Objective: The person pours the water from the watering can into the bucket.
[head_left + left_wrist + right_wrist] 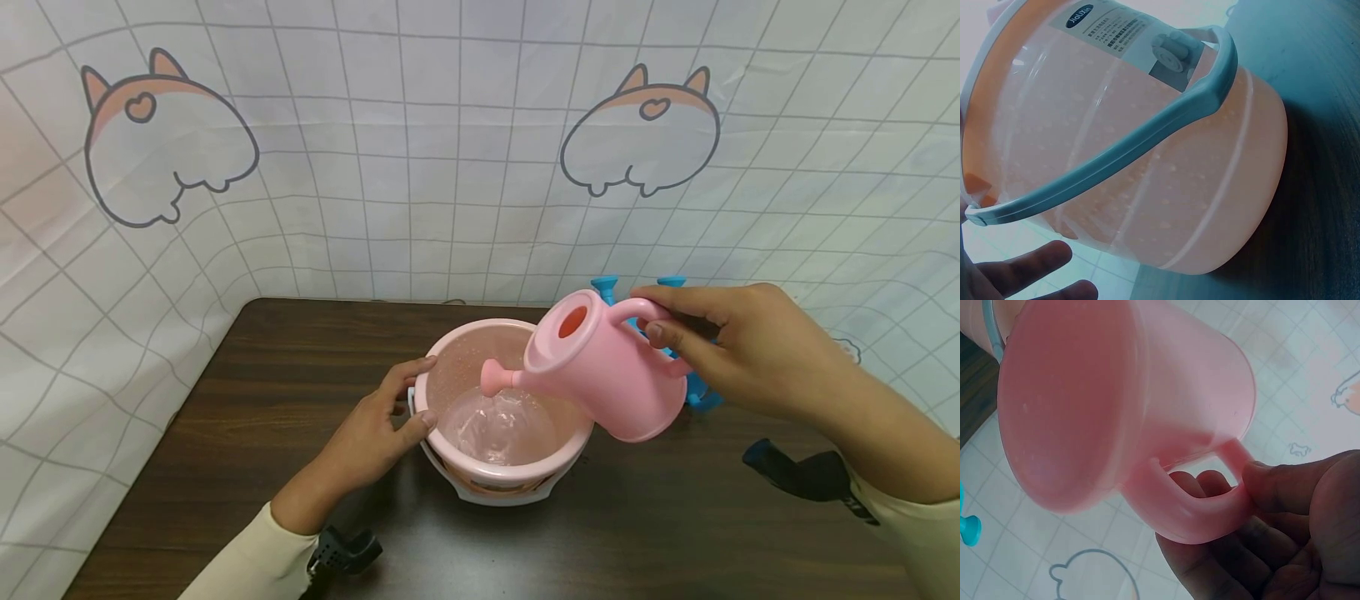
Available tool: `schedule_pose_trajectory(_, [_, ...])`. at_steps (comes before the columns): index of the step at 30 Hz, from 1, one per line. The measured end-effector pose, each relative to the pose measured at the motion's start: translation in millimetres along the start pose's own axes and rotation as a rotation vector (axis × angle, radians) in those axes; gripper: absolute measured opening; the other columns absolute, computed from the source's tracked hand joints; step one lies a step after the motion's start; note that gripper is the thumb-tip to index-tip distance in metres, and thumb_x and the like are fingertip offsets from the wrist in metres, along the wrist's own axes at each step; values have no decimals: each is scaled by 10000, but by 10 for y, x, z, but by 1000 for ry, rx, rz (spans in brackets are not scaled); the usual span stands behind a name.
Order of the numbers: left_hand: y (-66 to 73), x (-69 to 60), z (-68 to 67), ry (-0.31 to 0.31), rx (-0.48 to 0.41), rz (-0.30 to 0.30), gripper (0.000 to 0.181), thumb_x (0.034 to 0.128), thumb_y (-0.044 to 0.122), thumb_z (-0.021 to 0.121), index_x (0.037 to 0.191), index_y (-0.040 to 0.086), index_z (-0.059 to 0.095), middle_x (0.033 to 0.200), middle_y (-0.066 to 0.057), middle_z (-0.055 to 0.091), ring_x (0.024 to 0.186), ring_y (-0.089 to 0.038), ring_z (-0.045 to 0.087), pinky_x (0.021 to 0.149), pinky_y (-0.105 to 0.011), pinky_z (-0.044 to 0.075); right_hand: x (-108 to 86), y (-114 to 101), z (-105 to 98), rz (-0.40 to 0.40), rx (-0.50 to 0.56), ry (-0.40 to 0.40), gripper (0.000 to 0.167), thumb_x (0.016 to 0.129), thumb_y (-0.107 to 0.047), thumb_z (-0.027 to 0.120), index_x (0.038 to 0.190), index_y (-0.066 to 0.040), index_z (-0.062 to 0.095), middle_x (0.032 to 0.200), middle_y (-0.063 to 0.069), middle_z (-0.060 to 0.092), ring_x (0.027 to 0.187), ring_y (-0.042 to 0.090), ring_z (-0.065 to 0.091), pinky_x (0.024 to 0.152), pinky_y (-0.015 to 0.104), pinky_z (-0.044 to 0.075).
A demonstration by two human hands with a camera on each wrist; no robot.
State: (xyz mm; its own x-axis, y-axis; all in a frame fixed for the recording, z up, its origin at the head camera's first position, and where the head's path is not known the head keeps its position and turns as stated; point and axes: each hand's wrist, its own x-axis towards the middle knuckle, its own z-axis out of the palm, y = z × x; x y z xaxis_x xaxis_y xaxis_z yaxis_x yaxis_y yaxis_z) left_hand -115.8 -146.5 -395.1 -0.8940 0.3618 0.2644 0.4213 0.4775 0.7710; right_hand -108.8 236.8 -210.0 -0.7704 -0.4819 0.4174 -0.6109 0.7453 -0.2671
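Observation:
My right hand (738, 342) grips the handle of a pink watering can (626, 375), thumb and fingers curled round it in the right wrist view. The can is tilted, its spout with a round head (497, 377) over the open mouth of a pink bucket (442, 354). Rippling water (502, 425) stands in the bucket. With thumb and index finger, my left hand (375, 433) holds the bucket's left rim. Other fingers (1029, 267) of that hand stick out beside the outer wall in the left wrist view. A grey-blue handle (1122, 150) hangs across that wall.
Behind the watering can, partly hidden, are blue watering cans or similar things (701, 393) with flared tops. The dark wooden table (300, 358) ends at a white gridded curtain (420, 167) with animal drawings. A printed label (1129, 40) is on the bucket's side.

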Motion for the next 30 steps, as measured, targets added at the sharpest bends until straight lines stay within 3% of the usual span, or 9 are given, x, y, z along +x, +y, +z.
schedule_pose_trajectory(30, [10,1,2,9,0,-3,614,971,379,640,1529,301,396,1342,-109,634,1130,-284,643,956,-543,497,47,-18,13,-27,19,-3,412,896,-125,803,1299,-162,729,942,-55,756,595,57,518,527,186,402])
